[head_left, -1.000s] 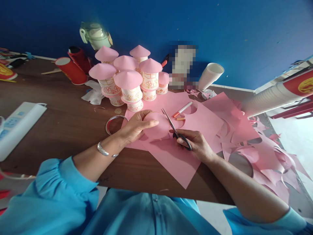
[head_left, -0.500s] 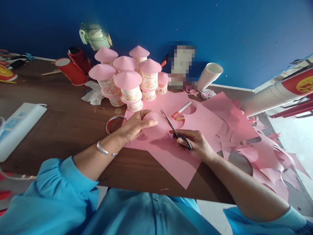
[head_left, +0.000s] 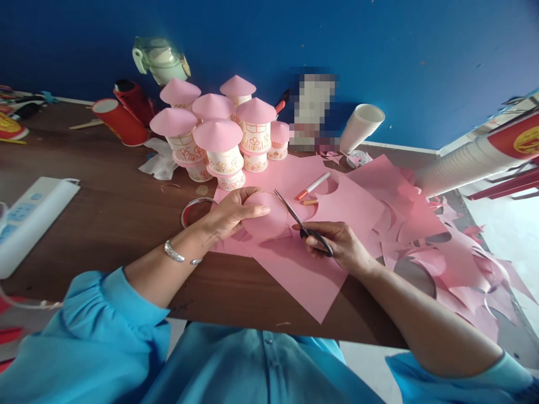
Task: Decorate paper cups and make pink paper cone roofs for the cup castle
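While gripped in left hand (head_left: 227, 216), pink paper disc (head_left: 266, 216) between scissors (head_left: 300, 220) blades.

Beyond the fingers, a cluster of pink-roofed paper cup houses (head_left: 219, 134) stands on the brown desk (head_left: 105, 213). Left of them lie red cups (head_left: 120, 120) and a white power strip (head_left: 29, 216). To the right lie a marker (head_left: 314, 186), stacked white cups (head_left: 361, 128) and pink paper scraps (head_left: 455, 264).

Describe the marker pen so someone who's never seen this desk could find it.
Start at the cluster of pink-roofed paper cups by the blue wall. On the pink sheet just right of them lies the marker pen. It has a white barrel and red cap, lying beyond the scissors.
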Motion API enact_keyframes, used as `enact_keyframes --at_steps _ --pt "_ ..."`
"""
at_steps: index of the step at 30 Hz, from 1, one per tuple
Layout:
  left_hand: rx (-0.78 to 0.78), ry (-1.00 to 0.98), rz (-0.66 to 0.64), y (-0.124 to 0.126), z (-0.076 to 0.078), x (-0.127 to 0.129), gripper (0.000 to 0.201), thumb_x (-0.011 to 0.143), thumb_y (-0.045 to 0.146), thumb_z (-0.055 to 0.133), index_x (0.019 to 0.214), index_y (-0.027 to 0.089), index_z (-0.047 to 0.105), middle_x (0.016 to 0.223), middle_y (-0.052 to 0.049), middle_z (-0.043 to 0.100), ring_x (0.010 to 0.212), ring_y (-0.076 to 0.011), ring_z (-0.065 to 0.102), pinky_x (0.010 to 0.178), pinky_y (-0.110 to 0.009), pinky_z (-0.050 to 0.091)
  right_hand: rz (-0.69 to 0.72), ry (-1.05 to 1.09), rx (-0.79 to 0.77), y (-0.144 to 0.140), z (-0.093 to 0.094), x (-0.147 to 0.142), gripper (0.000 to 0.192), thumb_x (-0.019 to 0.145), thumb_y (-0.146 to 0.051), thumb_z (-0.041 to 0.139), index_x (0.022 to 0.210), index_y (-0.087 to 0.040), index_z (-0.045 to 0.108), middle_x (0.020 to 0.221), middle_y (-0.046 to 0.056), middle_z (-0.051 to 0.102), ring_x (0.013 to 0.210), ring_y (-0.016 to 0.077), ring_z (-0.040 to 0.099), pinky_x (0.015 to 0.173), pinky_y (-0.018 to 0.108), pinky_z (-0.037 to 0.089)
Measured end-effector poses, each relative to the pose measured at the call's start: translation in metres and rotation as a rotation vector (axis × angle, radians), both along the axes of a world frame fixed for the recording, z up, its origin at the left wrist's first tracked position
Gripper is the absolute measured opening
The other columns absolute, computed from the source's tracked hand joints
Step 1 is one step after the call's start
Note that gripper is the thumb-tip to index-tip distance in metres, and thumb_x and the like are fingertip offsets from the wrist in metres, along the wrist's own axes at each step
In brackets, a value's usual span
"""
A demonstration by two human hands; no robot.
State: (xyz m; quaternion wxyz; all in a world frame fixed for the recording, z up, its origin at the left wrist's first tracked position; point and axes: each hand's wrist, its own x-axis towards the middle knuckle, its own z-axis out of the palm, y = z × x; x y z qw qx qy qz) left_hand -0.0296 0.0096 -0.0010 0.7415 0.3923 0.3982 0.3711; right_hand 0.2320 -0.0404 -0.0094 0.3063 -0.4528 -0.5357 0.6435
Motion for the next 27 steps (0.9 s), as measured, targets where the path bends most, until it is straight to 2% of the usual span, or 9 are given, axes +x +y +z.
enact_keyframes --at_steps 7,17,27 --pt "0.008 -0.017 -0.027 0.0015 -0.0026 -0.0019 0.035 0.058 0.029 0.096 0.078 0.015 0.071 0.073 0.002 0.07 0.062 -0.0096 0.061 0.058 -0.02 0.05 0.024 -0.003 0.007 0.0004 0.0043 -0.0012 0.063 0.078 -0.066 0.085 0.109 -0.012 0.084 0.061 -0.001 0.056 0.055 0.0107 0.049 0.05 0.026 0.041" --pt "0.034 -0.003 -0.057 0.0027 -0.0009 -0.0046 0.035 0.059 0.031 0.095 0.069 0.017 0.065 0.067 0.002 0.066 0.059 -0.0103 0.058 0.055 -0.021 0.046 0.031 0.043 0.008 0.0002 0.001 0.0001 0.055 0.08 -0.061 0.086 0.107 -0.012 0.084 0.061 -0.001 0.057 0.053 0.0101 0.049 0.047 0.026 0.036" --pt "0.023 -0.047 -0.063 0.0038 -0.0034 -0.0059 0.029 0.062 0.028 0.095 0.076 0.016 0.073 0.072 -0.001 0.072 0.062 -0.0106 0.061 0.058 -0.02 0.049 0.016 0.052 -0.032 0.0002 0.0003 0.0005 0.056 0.078 -0.061 0.088 0.106 -0.013 0.083 0.06 -0.002 0.057 0.052 0.0095 0.048 0.048 0.026 0.036"
